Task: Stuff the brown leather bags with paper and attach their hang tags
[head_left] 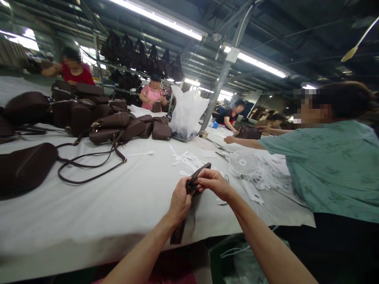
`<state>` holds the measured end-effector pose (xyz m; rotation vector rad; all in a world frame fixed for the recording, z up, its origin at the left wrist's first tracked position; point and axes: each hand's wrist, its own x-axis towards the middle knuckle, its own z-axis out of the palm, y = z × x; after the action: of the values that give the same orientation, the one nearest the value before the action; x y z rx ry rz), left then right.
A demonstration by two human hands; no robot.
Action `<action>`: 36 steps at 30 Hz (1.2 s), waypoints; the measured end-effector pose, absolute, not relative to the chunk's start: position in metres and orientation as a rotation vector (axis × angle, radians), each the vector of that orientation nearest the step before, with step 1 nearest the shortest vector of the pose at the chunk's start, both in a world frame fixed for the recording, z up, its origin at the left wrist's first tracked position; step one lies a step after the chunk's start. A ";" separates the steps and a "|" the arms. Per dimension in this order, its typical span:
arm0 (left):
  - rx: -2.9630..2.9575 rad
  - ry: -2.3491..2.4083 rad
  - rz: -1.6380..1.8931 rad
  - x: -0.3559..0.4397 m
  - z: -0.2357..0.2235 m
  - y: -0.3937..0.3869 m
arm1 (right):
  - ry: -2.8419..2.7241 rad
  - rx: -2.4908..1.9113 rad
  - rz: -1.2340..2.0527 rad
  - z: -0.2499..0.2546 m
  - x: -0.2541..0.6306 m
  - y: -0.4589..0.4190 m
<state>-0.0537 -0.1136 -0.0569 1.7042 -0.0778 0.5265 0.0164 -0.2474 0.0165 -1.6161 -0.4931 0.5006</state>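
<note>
A dark brown leather handbag (pixel 204 169) is held over the near part of the white-covered table, turned almost edge-on to me. My left hand (pixel 180 199) is closed around its near side. From the right, my right hand (pixel 215 183) pinches at the upper part with thumb and fingertips. What exactly the right fingertips grip is small and partly hidden by both hands. A dark strip (pixel 177 233) hangs below my left hand at the table's front edge.
Brown bags (pixel 111 126) are heaped at the left, with a strap (pixel 77 182) looping across the white cloth (pixel 118 213). White paper strips (pixel 189 158), a small white fan (pixel 244 162) and a plastic bag (pixel 188 112) lie beyond. A co-worker in green (pixel 331 169) stands close at right.
</note>
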 end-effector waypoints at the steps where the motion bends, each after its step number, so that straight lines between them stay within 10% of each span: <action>1: 1.713 -0.074 0.517 -0.055 -0.055 -0.110 | -0.499 -1.611 0.521 0.016 0.015 -0.246; 10: 1.163 -0.446 -0.081 -0.044 -0.064 -0.056 | -0.401 -1.555 0.598 0.015 0.011 -0.229; 25: 1.414 -0.294 0.223 -0.058 -0.063 -0.066 | -0.299 -1.644 0.378 0.007 -0.022 -0.193; 36: 1.693 -0.220 0.324 -0.062 -0.056 -0.045 | -1.382 -2.817 -0.204 0.055 0.003 -0.243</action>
<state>-0.0620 -0.0445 -0.0559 1.6931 -0.2203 0.3236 0.0033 -0.2425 0.0546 -2.8168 -1.3820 -0.2041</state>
